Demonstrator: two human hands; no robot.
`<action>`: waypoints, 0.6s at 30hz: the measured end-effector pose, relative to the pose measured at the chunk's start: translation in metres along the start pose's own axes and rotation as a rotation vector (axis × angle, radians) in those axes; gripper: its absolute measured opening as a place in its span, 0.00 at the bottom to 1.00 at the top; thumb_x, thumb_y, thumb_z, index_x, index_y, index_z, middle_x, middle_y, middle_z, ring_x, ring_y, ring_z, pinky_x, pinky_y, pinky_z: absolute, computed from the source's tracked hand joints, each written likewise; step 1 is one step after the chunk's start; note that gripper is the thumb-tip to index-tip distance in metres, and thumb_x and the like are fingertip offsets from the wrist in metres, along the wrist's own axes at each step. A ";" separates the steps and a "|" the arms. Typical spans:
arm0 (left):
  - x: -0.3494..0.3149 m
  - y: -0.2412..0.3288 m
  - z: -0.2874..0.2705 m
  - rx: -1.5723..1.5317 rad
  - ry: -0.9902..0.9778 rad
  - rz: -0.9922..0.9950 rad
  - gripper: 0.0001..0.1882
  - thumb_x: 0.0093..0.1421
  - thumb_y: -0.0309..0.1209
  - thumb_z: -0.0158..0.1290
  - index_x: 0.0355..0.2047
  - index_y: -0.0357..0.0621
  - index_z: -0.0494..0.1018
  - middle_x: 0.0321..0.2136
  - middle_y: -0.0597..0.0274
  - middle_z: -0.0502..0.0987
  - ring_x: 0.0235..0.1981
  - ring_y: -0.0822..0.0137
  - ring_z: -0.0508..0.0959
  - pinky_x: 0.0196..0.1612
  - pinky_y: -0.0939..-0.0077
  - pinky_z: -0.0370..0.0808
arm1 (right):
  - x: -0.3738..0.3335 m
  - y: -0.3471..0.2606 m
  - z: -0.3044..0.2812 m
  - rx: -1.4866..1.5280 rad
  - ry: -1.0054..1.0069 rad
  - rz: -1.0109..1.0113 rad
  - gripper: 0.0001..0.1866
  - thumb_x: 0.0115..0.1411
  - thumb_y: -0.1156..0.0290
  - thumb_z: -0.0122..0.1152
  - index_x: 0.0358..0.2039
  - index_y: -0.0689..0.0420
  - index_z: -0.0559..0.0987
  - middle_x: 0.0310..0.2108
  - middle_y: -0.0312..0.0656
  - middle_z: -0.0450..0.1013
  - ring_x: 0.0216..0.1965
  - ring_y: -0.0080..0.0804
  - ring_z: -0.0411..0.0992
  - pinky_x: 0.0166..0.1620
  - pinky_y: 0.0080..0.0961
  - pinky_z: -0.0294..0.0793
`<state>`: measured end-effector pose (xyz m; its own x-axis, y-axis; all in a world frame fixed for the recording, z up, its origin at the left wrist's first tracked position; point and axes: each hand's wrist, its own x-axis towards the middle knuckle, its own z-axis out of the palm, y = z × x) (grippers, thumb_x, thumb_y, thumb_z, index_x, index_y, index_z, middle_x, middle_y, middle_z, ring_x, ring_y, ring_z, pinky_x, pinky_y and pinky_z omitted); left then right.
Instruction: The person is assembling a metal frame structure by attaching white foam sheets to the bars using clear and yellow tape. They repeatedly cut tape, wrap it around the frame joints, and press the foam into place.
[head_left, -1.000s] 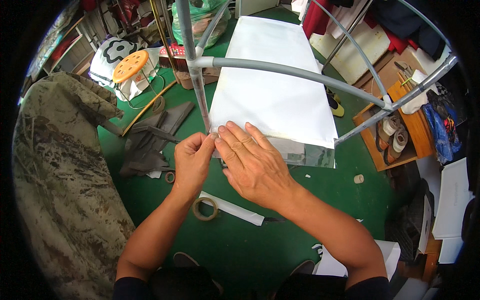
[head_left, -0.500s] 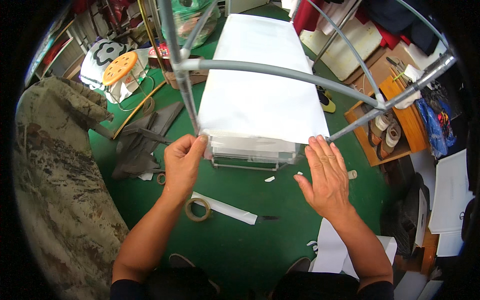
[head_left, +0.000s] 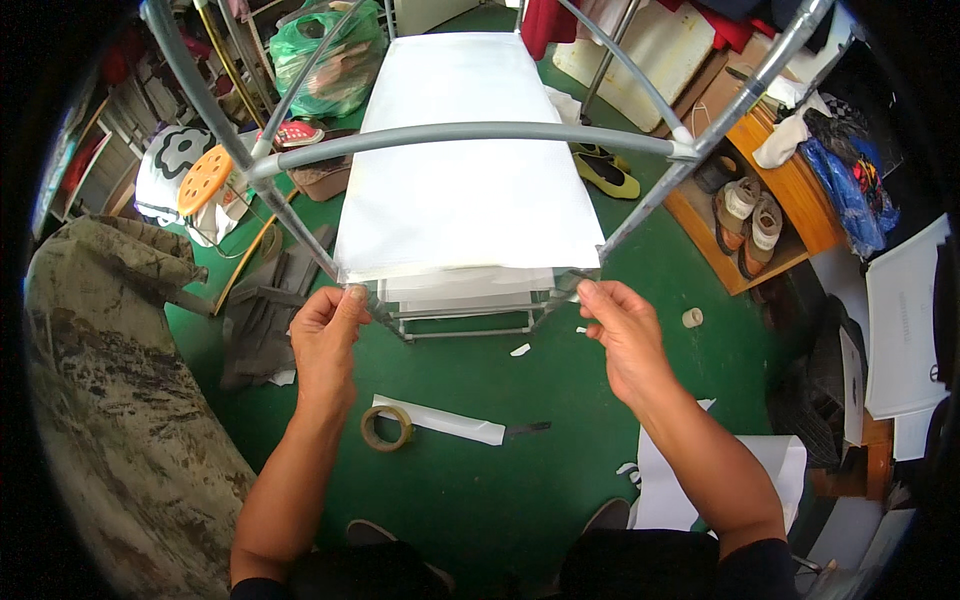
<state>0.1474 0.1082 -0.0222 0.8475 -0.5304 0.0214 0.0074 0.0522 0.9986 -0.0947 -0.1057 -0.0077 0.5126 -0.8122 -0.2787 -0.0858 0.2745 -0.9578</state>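
A large white sheet (head_left: 465, 200) lies over a grey metal-tube rack (head_left: 470, 133) in front of me. Along its near edge runs a see-through strip that looks like clear tape (head_left: 365, 285). At the sheet's near left corner, my left hand (head_left: 325, 335) is closed, thumb against fingers, pinching one end of the strip. Near the opposite corner, my right hand (head_left: 625, 335) is also closed in a pinch, apparently on the strip's other end; the fingertips partly hide it. Lower shelves of the rack show below the sheet's edge.
On the green floor lie a tape roll (head_left: 386, 428), a white paper strip (head_left: 450, 422), a dark blade-like piece (head_left: 530, 428) and white sheets (head_left: 670, 475). Camouflage cloth (head_left: 120, 380) hangs at left. A wooden shoe box (head_left: 790, 200) stands right, an orange stool (head_left: 205, 180) far left.
My right hand has gone from fingers laid flat at the sheet's corner to a pinch. My left hand has shifted slightly left and down. The view has turned a little, so the rack sits further left.
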 end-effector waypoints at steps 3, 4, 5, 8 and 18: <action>0.001 -0.003 -0.002 0.007 0.000 -0.010 0.13 0.64 0.37 0.61 0.25 0.46 0.74 0.21 0.76 0.71 0.22 0.83 0.60 0.27 0.83 0.55 | 0.007 -0.004 0.008 -0.003 0.019 0.023 0.20 0.57 0.52 0.72 0.36 0.55 0.78 0.34 0.30 0.73 0.35 0.18 0.65 0.38 0.22 0.63; 0.001 -0.003 -0.002 0.002 0.000 -0.012 0.14 0.64 0.37 0.61 0.24 0.46 0.74 0.21 0.76 0.71 0.22 0.83 0.60 0.27 0.83 0.55 | 0.009 -0.006 0.011 -0.002 0.038 0.031 0.20 0.57 0.51 0.72 0.35 0.55 0.78 0.33 0.30 0.73 0.35 0.19 0.65 0.38 0.23 0.63; 0.001 -0.004 -0.003 -0.003 -0.001 -0.015 0.14 0.63 0.37 0.61 0.24 0.46 0.74 0.20 0.76 0.71 0.22 0.83 0.60 0.27 0.83 0.55 | 0.009 -0.009 0.014 -0.010 0.052 0.030 0.20 0.57 0.51 0.72 0.33 0.55 0.78 0.32 0.30 0.73 0.35 0.19 0.65 0.38 0.23 0.63; 0.001 -0.003 -0.001 -0.018 -0.007 -0.013 0.14 0.63 0.37 0.62 0.24 0.46 0.74 0.21 0.76 0.70 0.22 0.83 0.60 0.26 0.82 0.55 | 0.011 -0.012 0.019 -0.025 0.086 0.029 0.21 0.56 0.49 0.73 0.30 0.54 0.77 0.30 0.31 0.72 0.35 0.20 0.65 0.37 0.23 0.63; 0.005 -0.009 -0.004 -0.034 -0.010 0.007 0.14 0.64 0.35 0.61 0.22 0.46 0.73 0.20 0.76 0.68 0.24 0.82 0.61 0.30 0.83 0.56 | 0.012 -0.010 0.024 0.073 0.070 0.063 0.16 0.57 0.55 0.74 0.29 0.53 0.79 0.25 0.31 0.74 0.27 0.18 0.69 0.33 0.17 0.66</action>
<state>0.1533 0.1084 -0.0309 0.8425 -0.5380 0.0287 0.0201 0.0847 0.9962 -0.0669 -0.1057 0.0005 0.4471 -0.8254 -0.3446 -0.0519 0.3607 -0.9312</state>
